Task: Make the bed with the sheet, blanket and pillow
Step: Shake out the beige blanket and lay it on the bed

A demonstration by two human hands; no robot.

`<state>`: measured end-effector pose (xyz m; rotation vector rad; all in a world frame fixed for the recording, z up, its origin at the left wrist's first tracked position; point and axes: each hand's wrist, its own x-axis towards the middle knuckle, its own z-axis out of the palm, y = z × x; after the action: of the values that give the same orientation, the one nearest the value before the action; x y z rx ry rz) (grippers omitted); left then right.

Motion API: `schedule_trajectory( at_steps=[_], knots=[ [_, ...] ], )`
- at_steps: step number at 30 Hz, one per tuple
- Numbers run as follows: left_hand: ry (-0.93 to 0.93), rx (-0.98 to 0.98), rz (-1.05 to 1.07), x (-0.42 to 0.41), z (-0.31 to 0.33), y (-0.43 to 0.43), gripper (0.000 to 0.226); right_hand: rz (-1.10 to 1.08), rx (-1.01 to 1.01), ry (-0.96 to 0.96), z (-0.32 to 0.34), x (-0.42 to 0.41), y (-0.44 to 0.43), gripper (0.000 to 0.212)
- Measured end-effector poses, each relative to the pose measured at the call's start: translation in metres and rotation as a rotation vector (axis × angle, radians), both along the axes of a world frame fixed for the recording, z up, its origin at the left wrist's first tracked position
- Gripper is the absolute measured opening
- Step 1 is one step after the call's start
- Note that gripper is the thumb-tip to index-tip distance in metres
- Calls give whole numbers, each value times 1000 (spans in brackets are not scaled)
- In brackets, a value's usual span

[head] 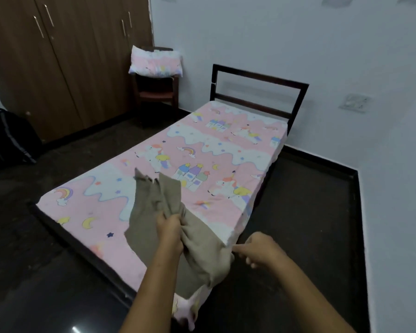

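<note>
A pink sheet point(202, 150) printed with unicorns and castles covers the mattress of the single bed. A bunched brown blanket point(151, 207) hangs over the foot end of the bed. My left hand point(171, 229) grips it in a fist near its middle. My right hand point(259, 251) pinches the blanket's right edge at the near right corner of the bed. The matching pink pillow point(156, 62) rests on a dark wooden chair point(156, 92) beyond the bed's left side, apart from the bed.
The bed's dark metal headboard point(257, 92) stands against the white wall. A brown wardrobe point(65, 58) fills the back left. A black backpack point(7, 138) sits on the dark floor at the left. A wall socket point(354, 103) is at the right.
</note>
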<state>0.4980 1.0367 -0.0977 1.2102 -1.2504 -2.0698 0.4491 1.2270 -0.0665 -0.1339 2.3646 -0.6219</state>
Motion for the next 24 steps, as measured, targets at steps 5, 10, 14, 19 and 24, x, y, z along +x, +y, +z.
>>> schedule_trajectory(
  at_steps=[5,10,14,19,24],
  knots=[
    [-18,-213,-200,61,58,12,38,-58,-406,-2,33,43,-3,33],
    [-55,-550,-439,101,85,-4,39,-91,-694,-319,51,78,-62,55],
    [-50,-700,-590,121,84,-22,36,-248,-764,-417,51,102,-129,65],
    [-37,-681,-616,136,65,-87,26,-416,-796,-298,37,116,-202,36],
    [124,-534,-581,156,75,-206,16,-572,-926,-217,39,127,-315,34]
  ],
)
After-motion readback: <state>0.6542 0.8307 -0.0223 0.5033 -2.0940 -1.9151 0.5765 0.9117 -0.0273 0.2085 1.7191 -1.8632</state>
